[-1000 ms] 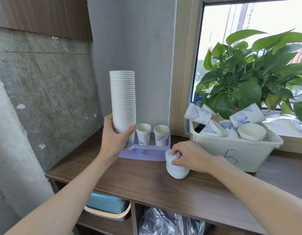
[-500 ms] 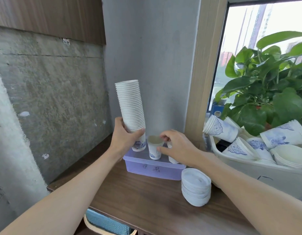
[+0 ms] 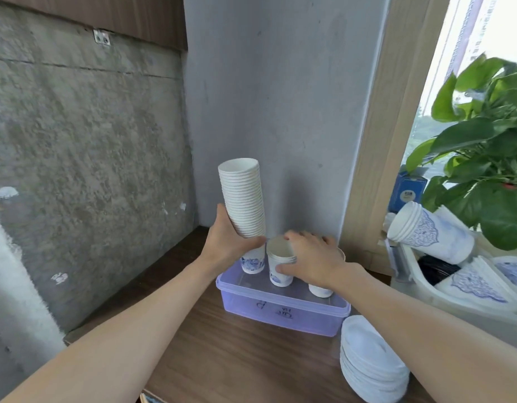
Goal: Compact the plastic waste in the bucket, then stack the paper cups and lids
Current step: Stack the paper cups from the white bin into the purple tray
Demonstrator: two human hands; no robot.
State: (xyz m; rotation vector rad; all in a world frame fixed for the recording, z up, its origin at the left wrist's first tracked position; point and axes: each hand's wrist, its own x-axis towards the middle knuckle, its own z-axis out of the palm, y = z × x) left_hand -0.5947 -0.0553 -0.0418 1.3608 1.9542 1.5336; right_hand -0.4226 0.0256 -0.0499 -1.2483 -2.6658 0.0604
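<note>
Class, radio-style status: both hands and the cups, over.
Left hand grips cup stack. Right hand grips loose cup on purple box. Nothing between them.

Handwritten marks on purple box (image 3: 283,315), illegible, round label on blue carton (image 3: 407,190), unreadable

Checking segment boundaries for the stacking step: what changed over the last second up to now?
The right hand let go of the lid stack on the table, reached forward and left to the purple box, and now grips the middle cup standing on it. Unchanged: the left hand still holds the tall cup stack; the lid stack and the bin of loose cups stay put.
</note>
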